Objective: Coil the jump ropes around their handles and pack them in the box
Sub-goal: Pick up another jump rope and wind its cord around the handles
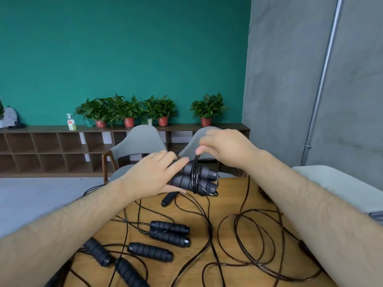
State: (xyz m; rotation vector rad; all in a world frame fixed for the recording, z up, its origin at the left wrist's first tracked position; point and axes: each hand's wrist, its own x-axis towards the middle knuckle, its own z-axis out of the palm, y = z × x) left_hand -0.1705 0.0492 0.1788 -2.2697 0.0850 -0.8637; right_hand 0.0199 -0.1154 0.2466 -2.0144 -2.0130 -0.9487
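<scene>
**Jump ropes on the bench, one pair of handles held up and partly wound**

Closest to the person, well short of the held handles [182, 181], loose handles [150, 251] in ribbed black foam lie scattered on the wooden bench [228, 189], two of them touching side by side. Thin black loose cord [256, 263] runs among them in tangles. It also lies in wide overlapping loops off to the right, below the right forearm. A single handle [169, 198] lies on the bench just beneath the held handles, its far end under the left hand.

The held handles are up off the bench, one against the other, with their capped ends pointing right. The left hand [149, 175] has fingers and thumb wrapped round their left ends. A coil [195, 172] of cord goes round both handles near the middle. Just above them the right hand [226, 148] pinches a loop of that cord between thumb and bunched fingertips.

Beyond the held handles, two grey chairs [143, 139] stand at the far edge of the bench. Further back, a low wooden shelf [51, 150] runs along a teal wall [124, 48]. On top of it are potted plants [128, 112] in red pots and a small bottle [71, 122].
</scene>
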